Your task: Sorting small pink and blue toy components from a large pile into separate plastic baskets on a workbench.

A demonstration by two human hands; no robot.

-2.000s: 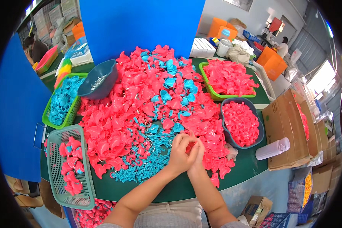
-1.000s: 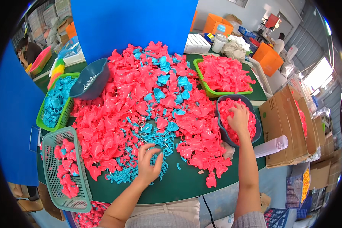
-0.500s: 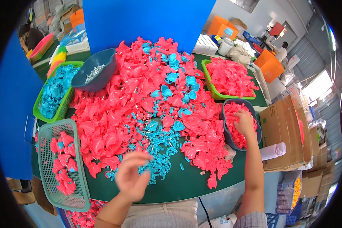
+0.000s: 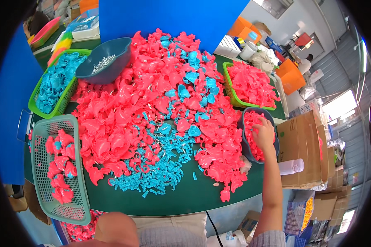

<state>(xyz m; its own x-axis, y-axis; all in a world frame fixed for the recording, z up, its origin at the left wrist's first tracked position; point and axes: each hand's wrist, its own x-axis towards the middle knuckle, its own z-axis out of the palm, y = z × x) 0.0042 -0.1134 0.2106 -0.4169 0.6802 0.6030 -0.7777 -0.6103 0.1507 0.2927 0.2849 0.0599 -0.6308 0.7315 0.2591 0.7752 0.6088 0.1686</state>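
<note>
My right hand [image 4: 264, 133] reaches into a dark blue-grey basin [image 4: 244, 145] of small pink plastic pieces [image 4: 256, 147]. Its fingers are curled down among them; what they hold, if anything, is hidden. At the table's front edge, close to my body, is my left hand [image 4: 116, 229], partly cut off by the lower edge, its fingers out of sight. A large heap of glossy pink plastic parts [image 4: 107, 123] covers the table, with blue shell-shaped parts [image 4: 183, 91] mixed in. Small blue pieces [image 4: 152, 177] spread over the heap's near side.
At left, a pale green basket [image 4: 83, 181] holds several pink-and-blue assembled pieces. Behind it are a green basket [image 4: 71, 95] of blue parts and a dark bowl [image 4: 111, 76] of screws. Another green basket [image 4: 235, 96], a cardboard box [image 4: 297, 140] and a bottle [image 4: 290, 166] stand right.
My left hand has drawn back from above the small blue pieces to the table's front edge. My right hand stays in the basin. The view has shifted slightly.
</note>
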